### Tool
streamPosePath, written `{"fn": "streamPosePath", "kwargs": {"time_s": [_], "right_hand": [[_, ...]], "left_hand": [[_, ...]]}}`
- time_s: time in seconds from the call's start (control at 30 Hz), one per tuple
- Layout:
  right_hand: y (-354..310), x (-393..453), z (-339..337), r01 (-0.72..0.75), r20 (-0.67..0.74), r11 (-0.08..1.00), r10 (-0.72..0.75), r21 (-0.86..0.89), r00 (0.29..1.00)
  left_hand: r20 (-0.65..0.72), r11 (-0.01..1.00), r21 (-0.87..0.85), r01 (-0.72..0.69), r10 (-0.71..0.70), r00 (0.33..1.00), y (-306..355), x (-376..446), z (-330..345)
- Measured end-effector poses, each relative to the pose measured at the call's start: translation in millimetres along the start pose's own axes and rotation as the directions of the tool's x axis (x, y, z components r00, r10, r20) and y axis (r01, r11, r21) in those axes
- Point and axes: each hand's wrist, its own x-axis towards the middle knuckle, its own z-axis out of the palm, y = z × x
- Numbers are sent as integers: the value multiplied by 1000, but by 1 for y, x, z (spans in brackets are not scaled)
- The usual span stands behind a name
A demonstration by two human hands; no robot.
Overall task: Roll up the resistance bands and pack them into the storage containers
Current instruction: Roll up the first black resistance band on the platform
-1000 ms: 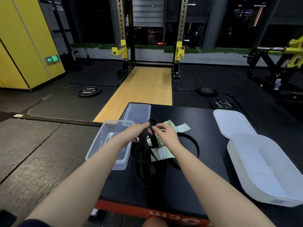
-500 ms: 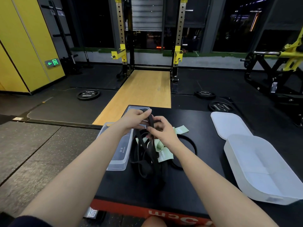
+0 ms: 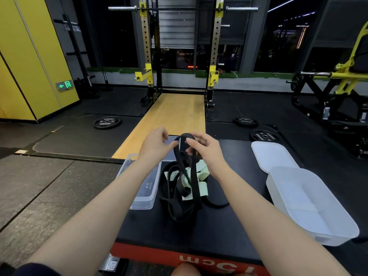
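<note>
Above the black padded platform (image 3: 235, 226), both hands work one end of the long black rubber resistance band (image 3: 182, 154): left hand (image 3: 157, 145) pinches it at nine o'clock, right hand (image 3: 205, 150) curls round the small loop at three. Rolling looks barely begun; the tail hangs into the tangle with the pale green flat bands (image 3: 201, 171). Next, probably tight even turns, then the clear rectangular plastic box (image 3: 139, 198) at eight o'clock or the white frosted tub (image 3: 310, 204) at four.
</note>
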Motion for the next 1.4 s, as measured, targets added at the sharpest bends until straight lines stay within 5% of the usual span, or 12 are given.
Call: {"fn": "streamPosePath", "kwargs": {"time_s": [0.3, 0.73, 1.07, 1.2, 1.27, 1.4], "right_hand": [[-13, -9, 5, -4, 135, 997, -7, 82, 991], [-17, -24, -2, -103, 184, 983, 74, 153, 980], [-32, -27, -1, 12, 83, 1000, -11, -7, 996], [-34, -21, 0, 40, -1, 999, -40, -31, 999], [-38, -18, 1, 47, -19, 999, -47, -2, 999], [-44, -16, 7, 37, -41, 997, -34, 65, 999]], "left_hand": [[96, 811, -578, 91, -44, 994, 29, -11, -13], [114, 654, -752, 76, 16, 993, 52, -17, -21], [149, 542, -838, 73, 98, 984, 44, -22, -14], [377, 733, -644, 219, 54, 925, 27, -43, 1], [460, 822, -538, 185, 102, 882, 18, -54, 11], [375, 848, -521, 96, 126, 919, 15, -60, 29]]}}
